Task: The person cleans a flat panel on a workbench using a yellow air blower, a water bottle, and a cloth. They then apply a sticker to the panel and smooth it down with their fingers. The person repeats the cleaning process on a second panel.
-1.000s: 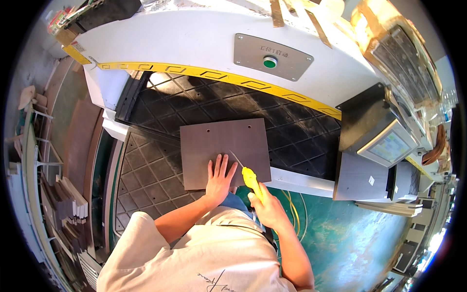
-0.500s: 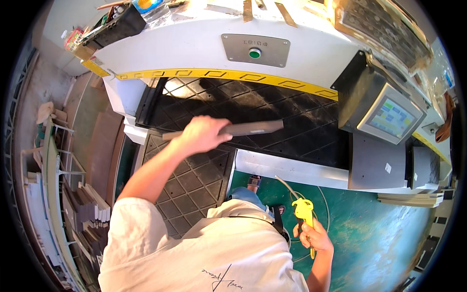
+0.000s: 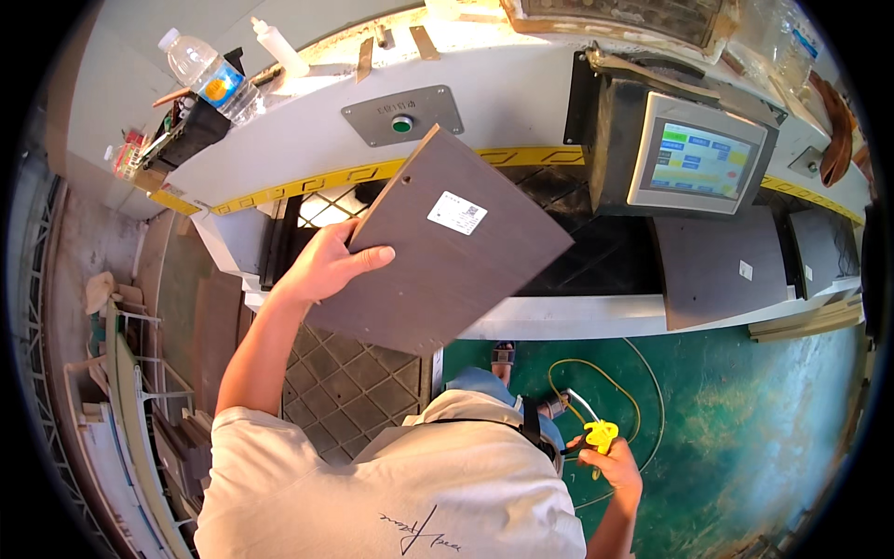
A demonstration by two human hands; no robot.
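Observation:
A flat grey-brown board (image 3: 438, 265) with a white label is tilted up in front of me. My left hand (image 3: 328, 267) grips it by its left edge, thumb over the labelled face and the other fingers hidden behind. Low on the right, my right hand (image 3: 615, 466) is wrapped round a yellow air blow gun (image 3: 601, 436), whose nozzle points away from me. Beneath the board lies a black grooved machine bed (image 3: 549, 261), partly covered by it.
A touch screen (image 3: 698, 166) juts out at right, with labelled boards (image 3: 731, 270) lying below it. Beyond the bed a white beam carries a green button (image 3: 401, 124). A plastic bottle (image 3: 216, 79) stands upper left. A hose (image 3: 638, 401) loops over the green floor.
The board has turned from edge-on to showing its labelled face, raised by my left hand. My right hand and the blow gun have shifted slightly right. The view has swung to the right.

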